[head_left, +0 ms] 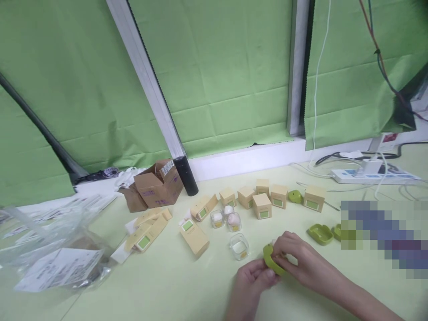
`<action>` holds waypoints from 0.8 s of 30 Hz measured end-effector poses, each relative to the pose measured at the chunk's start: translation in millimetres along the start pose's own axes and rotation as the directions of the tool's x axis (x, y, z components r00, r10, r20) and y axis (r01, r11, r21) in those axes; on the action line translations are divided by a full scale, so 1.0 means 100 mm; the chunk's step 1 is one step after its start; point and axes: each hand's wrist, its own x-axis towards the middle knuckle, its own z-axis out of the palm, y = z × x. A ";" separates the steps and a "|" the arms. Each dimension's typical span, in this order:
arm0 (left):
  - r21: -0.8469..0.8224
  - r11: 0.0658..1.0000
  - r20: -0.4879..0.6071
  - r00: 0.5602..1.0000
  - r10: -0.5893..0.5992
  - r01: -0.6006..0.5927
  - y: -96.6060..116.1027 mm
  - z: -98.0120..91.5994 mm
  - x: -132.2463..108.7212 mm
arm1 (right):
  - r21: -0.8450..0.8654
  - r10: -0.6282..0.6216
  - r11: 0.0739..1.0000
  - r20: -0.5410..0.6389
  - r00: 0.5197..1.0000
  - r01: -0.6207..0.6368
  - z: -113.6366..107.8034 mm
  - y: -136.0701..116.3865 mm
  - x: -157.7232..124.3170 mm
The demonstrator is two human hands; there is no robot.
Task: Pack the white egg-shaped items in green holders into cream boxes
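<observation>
A curved, olive-green plastic shell (269,258) is held tilted just above the table. Its lower edge is gripped between the thumb and fingers of my left hand (252,283). From the other side my right hand (296,254) reaches over the shell's open side, its fingers closed against it. Those fingertips are partly hidden, and a small pale bit shows beside them. Left of the shell stands a clear square container (239,246). Just behind are small clear containers (234,222) with pale contents. A similar green shell (320,234) lies to the right.
Small tan boxes (262,206) line the back, beside a rounded green piece (295,196). Flattened tan cartons (150,229), a cardboard box (158,187) and a black cylinder (186,176) sit left. Plastic bags (60,263) cover the far left; a power strip (347,175) lies back right.
</observation>
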 end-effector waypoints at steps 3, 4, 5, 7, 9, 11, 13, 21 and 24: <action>0.080 0.997 -0.034 0.999 -0.013 0.016 -0.03 -0.01 0.00 | 0.008 -0.024 1.000 0.049 0.998 0.024 0.00 -0.03 0.00; 0.094 0.996 -0.057 0.998 -0.007 0.012 -0.03 0.00 0.00 | 0.006 -0.035 0.999 0.064 0.997 0.035 -0.01 -0.04 0.01; 0.103 0.995 -0.078 0.997 0.000 0.008 -0.03 0.01 -0.01 | 0.009 -0.039 0.999 0.077 0.996 0.039 -0.01 -0.05 0.01; 0.098 0.995 -0.106 0.994 0.012 -0.002 0.00 0.02 -0.01 | 0.051 -0.024 0.998 0.096 0.995 0.020 -0.03 -0.05 0.03; 0.049 0.999 -0.109 0.994 0.009 -0.004 0.02 0.01 -0.02 | 0.119 0.021 0.992 0.076 0.997 -0.030 -0.05 -0.04 0.04; 0.009 1.000 -0.089 0.996 0.002 -0.001 0.05 0.01 -0.02 | 0.183 0.079 0.979 0.040 0.996 -0.085 -0.07 -0.03 0.06; 0.031 0.999 -0.068 0.997 0.023 -0.021 0.06 0.00 -0.02 | 0.247 0.106 0.963 0.034 0.994 -0.111 -0.09 -0.03 0.06; 0.111 0.980 -0.105 0.979 0.175 -0.163 0.04 0.02 0.03 | 0.452 0.148 0.874 0.096 0.984 -0.176 -0.12 -0.09 -0.02; 0.180 0.961 -0.076 0.971 0.227 -0.210 0.03 0.02 0.04 | 0.419 0.108 0.893 0.161 0.981 -0.167 -0.10 -0.12 -0.02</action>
